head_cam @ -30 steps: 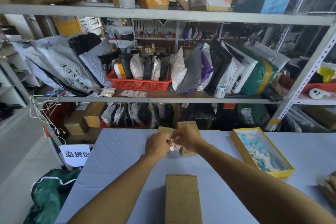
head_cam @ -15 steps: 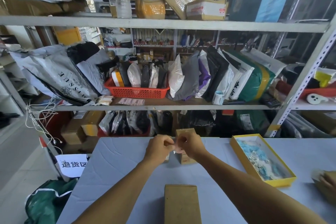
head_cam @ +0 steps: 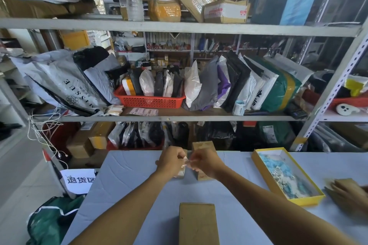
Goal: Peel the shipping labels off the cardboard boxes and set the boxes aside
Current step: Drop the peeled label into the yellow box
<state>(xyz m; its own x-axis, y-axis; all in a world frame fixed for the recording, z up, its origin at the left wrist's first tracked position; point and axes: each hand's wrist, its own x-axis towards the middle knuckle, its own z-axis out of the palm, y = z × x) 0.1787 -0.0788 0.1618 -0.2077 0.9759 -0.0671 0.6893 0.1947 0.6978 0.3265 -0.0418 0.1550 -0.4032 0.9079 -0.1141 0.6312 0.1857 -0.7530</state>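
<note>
As before, both hands on label.

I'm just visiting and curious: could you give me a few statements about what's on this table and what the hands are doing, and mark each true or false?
1. Both hands pinch a small crumpled label between them. True: the left hand and right hand meet on the label.
2. The yellow tray lies left of the hands. False: it lies to their right.
3. A closed cardboard box lies on the table nearer the person than the hands. True.
4. The red basket stands on the table. False: it stands on the shelf behind.
5. A small cardboard box stands just behind the hands. True.
</note>
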